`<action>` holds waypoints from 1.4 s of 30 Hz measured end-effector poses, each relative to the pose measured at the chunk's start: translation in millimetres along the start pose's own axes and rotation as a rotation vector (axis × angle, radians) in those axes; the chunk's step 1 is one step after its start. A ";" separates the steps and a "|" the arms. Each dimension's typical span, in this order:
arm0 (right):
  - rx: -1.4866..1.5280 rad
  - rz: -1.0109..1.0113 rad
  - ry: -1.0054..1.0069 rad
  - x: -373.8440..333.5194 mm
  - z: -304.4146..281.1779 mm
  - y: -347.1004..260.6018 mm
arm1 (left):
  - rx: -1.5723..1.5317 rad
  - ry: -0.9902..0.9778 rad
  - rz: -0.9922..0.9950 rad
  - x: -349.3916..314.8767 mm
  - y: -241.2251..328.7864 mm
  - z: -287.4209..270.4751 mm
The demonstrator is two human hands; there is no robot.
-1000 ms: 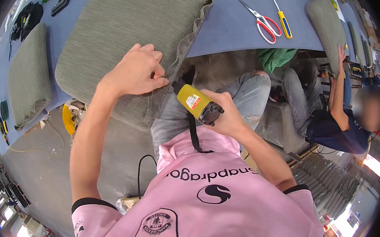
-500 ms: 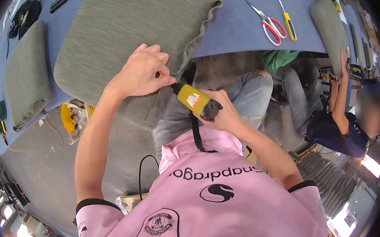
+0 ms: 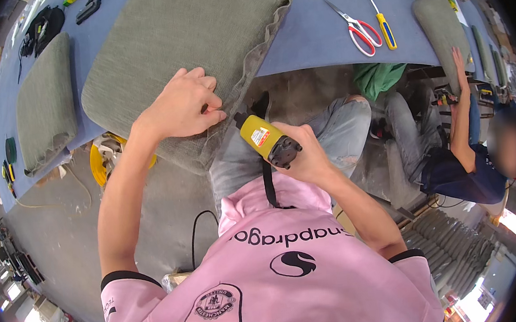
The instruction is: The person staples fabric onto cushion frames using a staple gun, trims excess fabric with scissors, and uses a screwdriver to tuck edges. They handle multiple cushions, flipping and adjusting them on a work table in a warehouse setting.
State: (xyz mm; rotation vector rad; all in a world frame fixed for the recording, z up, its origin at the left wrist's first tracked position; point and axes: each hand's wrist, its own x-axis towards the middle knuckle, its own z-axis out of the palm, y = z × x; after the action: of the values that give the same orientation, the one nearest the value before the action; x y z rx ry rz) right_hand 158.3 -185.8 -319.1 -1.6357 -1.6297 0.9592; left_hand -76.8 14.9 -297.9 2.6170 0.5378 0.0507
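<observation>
A large grey-green fabric-covered cushion (image 3: 168,43) lies on the blue table and hangs over its near edge. A loose fabric edge (image 3: 254,51) runs down its right side. My left hand (image 3: 188,102) rests near the cushion's near right corner, its fingers curled and pinching the fabric by the edge. In my right hand (image 3: 306,153) is a yellow staple gun (image 3: 261,137) with a black nose and black rear cap. The fingers wrap its grip, mostly hidden under the body. Its nose points at the fabric edge beside my left thumb, with a small gap between.
Red-and-white-handled scissors (image 3: 360,32) and a yellow-and-blue screwdriver (image 3: 385,27) lie on the blue table (image 3: 306,43). A smaller cushion (image 3: 47,103) sits at left. Green cloth (image 3: 380,80) hangs under the table edge. At right, a co-worker (image 3: 463,161) touches another cushion (image 3: 441,28).
The staple gun's nose has come slightly away from the fabric edge, which it was touching before. The cushion and tabletop things have shifted slightly in view. My left hand keeps its curled grip.
</observation>
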 end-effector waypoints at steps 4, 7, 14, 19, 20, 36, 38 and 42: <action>0.026 -0.033 0.016 3.7 5.3 -4.6 | -0.141 -0.033 -0.017 -0.4 -10.5 2.6; -0.023 0.062 -0.090 2.8 4.7 -2.5 | -0.183 -0.023 -0.028 -0.4 -12.3 4.2; 0.103 0.072 -0.149 18.5 7.2 1.8 | -0.222 0.045 -0.039 -2.5 -13.2 11.0; -0.040 0.037 -0.115 14.6 19.4 13.3 | -0.087 0.125 -0.013 -5.2 -5.9 28.5; -0.028 0.068 -0.139 15.1 18.6 14.0 | -0.084 0.134 -0.041 -6.2 -2.0 27.9; -0.003 0.114 0.068 -45.8 -45.4 46.1 | 0.067 0.082 -0.172 47.6 45.2 8.0; -0.125 -0.013 0.152 -32.7 -47.1 49.4 | 0.056 0.030 -0.143 44.3 46.0 8.3; -0.044 0.013 -0.029 -2.8 -54.3 41.9 | -0.099 0.009 -0.082 43.5 16.3 13.8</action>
State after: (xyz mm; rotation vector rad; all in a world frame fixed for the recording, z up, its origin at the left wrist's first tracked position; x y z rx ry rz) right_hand 226.7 -186.9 -325.1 -1.6703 -1.6728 0.9639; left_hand -29.0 12.2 -305.3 2.4975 0.6297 0.0618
